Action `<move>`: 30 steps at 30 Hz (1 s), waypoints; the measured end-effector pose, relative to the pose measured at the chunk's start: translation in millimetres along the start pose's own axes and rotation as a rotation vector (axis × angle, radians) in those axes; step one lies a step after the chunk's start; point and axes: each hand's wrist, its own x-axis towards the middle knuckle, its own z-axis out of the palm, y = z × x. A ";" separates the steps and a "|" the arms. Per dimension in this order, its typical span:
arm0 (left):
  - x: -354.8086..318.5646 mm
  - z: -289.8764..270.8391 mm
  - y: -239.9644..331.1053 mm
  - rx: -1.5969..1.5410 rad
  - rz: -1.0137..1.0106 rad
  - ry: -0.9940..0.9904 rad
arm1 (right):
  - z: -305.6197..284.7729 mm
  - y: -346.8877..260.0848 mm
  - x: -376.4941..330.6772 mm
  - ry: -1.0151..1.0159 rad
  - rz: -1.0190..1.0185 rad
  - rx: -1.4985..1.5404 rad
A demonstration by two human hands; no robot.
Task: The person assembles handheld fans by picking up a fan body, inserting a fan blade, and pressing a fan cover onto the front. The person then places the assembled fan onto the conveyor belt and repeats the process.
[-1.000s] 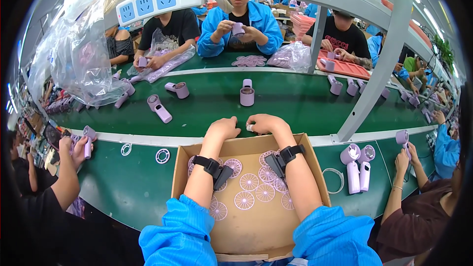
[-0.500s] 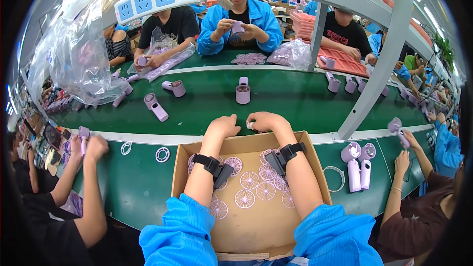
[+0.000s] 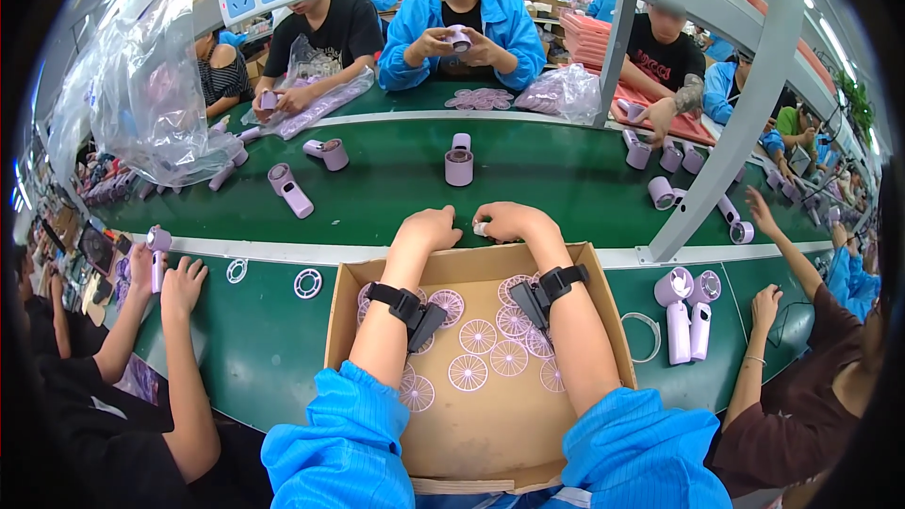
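Both my forearms reach over an open cardboard box point(image 3: 490, 462) to the green conveyor belt beyond it. My left hand point(image 3: 430, 226) rests there loosely bent, thumb and forefinger slightly apart, with nothing visible in it. Close by, my right hand point(image 3: 517, 222) is loosely bent too, its fingers partly hidden. A small whitish patch point(image 3: 481, 228) shows at its fingertips; whether it is worn or held I cannot tell. Several lilac spoked discs point(image 3: 478, 336) lie in the box under my wrists. Beyond my hands, a lilac handheld fan body point(image 3: 459, 168) sits on the belt.
More fan bodies point(image 3: 289, 190) lie on the belt. Two fans point(image 3: 676, 316) and a white cable loop point(image 3: 643, 337) are right of the box; lilac rings point(image 3: 307, 284) are left. A metal post point(image 3: 702, 165) rises at right. Co-workers sit opposite and on both sides.
My hands stay nearly still. Several fan bodies have appeared on the belt at right, beside the post. The right-hand co-worker's raised hand no longer holds a fan; the opposite right co-worker's hand has reached forward.
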 end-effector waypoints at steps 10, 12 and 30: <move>0.5 -1.3 1.0 0.006 0.012 -0.008 | -2.2 -0.9 1.9 0.092 -0.097 -0.087; 0.3 -0.2 1.1 0.004 -0.001 -0.016 | 1.8 -1.8 -1.8 0.392 0.021 -0.210; 4.6 1.4 -2.4 -0.004 -0.013 -0.013 | -3.1 1.0 6.9 -0.132 0.089 -0.010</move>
